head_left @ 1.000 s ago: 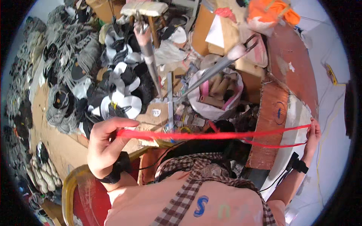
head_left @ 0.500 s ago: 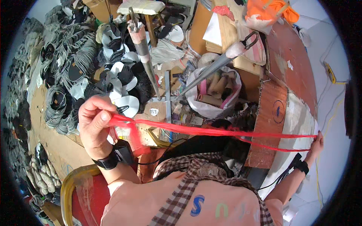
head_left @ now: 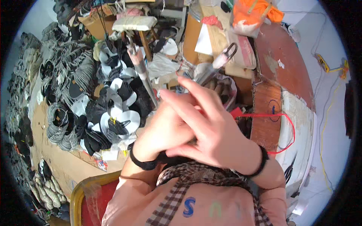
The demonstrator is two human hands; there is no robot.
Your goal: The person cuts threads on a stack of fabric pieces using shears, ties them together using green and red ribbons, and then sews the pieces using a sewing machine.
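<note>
My two hands meet in front of my chest. My left hand (head_left: 160, 132) is closed, its fingers mostly covered by my right hand, with a bit of red showing between the two. Across it lies my right hand (head_left: 217, 132), its fingers stretched out and apart. The red yarn (head_left: 264, 114) comes out from behind my right hand, runs right and bends back in a loop toward my right wrist. Just beyond the hands rise two grey metal posts, the left post (head_left: 141, 71) and the right post (head_left: 211, 71), both wrapped near their hooked tops.
Grey and black knitted pieces (head_left: 81, 60) pile up at the left, with white discs (head_left: 130, 121) among them. A white sack (head_left: 230, 84) of cardboard tubes stands behind my hands. Reddish-brown boards (head_left: 286, 56) are at the right. A red-seated chair (head_left: 77, 190) is at my left.
My hands were wide apart with the red yarn stretched between them. Now they have come together in the middle, and the yarn hangs slack in a loop at the right.
</note>
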